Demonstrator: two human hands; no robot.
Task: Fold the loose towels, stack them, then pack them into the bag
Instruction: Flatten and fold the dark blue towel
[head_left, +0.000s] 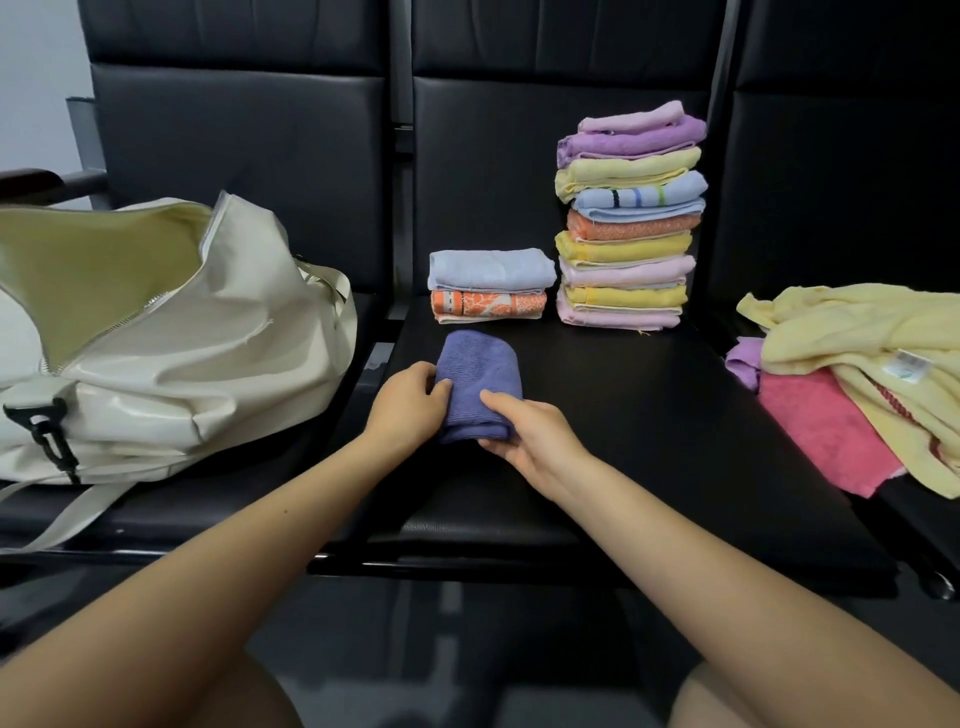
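On black padded seat (649, 415): left hand (410, 402), right hand (535, 436) pinch ribbed purple towel (478, 374), folded thick.

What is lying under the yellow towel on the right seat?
Under the yellow towel a pink towel sticks out at the front, and a purple towel shows at the left edge. The yellow towel covers the rest of both, so anything more beneath cannot be seen.
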